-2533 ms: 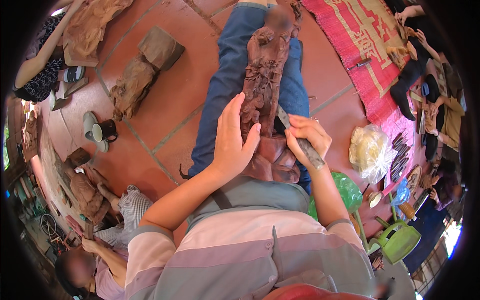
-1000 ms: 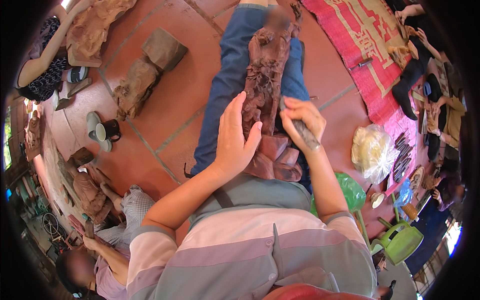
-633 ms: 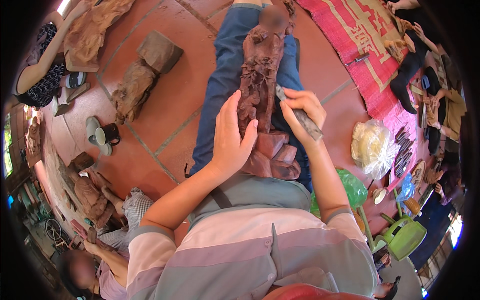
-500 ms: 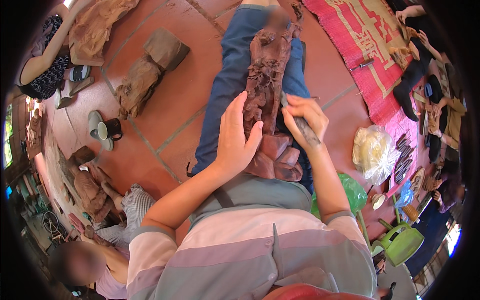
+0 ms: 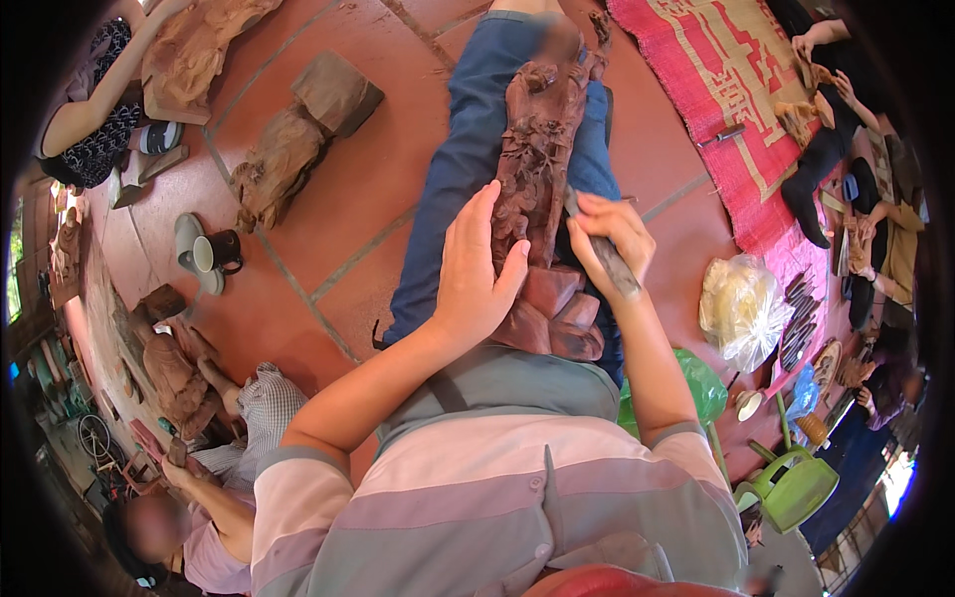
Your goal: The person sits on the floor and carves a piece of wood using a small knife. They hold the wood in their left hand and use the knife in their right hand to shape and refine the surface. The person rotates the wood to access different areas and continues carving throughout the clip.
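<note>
A reddish-brown wooden carving (image 5: 540,144) with a figure and fine leafy relief lies along my jeans-covered legs (image 5: 448,189). Its blocky base (image 5: 552,313) is toward my belly. My left hand (image 5: 473,269) rests against the carving's left side, fingers stretched out and the thumb apart on its lower front. In my right hand (image 5: 619,229) is a worn grey strip (image 5: 615,264) that looks like folded sandpaper, pinched by the fingers. One end of this strip sticks out beside the carving's right edge; whether it touches the wood I cannot tell.
Rough wooden blocks (image 5: 298,149), a dark mug (image 5: 219,252) and sandals (image 5: 186,244) are on the tiled floor to the left. At right lie a red mat (image 5: 716,109), a plastic bag (image 5: 741,308), dark tools (image 5: 799,323) and a green stool (image 5: 801,493). Other people work around me.
Both hands keep nearly the same pose on the carving and strip. At the lower left, another person's head and arm have shifted slightly.
</note>
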Tool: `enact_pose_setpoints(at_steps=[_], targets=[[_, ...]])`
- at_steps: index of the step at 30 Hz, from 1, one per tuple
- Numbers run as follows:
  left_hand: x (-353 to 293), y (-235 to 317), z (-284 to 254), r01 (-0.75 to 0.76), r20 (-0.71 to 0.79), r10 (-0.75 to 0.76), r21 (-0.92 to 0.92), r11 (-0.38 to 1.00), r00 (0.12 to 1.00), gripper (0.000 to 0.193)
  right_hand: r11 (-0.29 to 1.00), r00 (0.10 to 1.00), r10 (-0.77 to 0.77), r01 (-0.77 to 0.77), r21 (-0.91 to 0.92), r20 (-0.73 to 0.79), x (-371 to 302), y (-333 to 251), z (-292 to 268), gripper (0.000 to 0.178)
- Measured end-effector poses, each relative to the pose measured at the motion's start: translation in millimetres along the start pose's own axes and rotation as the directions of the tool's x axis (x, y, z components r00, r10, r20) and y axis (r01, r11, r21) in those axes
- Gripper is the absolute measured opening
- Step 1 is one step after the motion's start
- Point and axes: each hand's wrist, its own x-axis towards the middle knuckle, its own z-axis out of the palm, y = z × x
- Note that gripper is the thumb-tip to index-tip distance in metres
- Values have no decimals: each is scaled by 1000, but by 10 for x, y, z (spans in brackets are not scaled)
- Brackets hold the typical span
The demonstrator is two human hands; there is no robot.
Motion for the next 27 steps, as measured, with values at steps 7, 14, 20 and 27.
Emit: enact_pose_setpoints(at_steps=[7,14,20,27], targets=[[15,-7,19,-11,-19,11,-11,1000,1000,61,985,992,80,-94,146,93,-232,-99,-370,13],[12,-1,-2,-11,5,11,8,1000,1000,60,1000,1000,5,-4,31,-20,12,-5,36,14],[16,4,19,-15,-5,15,-8,1000,1000,60,980,986,101,-122,158,136,-188,-153,-352,14],[23,2,-1,-10,16,10,-5,1000,1000,60,997,998,67,-68,39,9,46,-56,-81,14]])
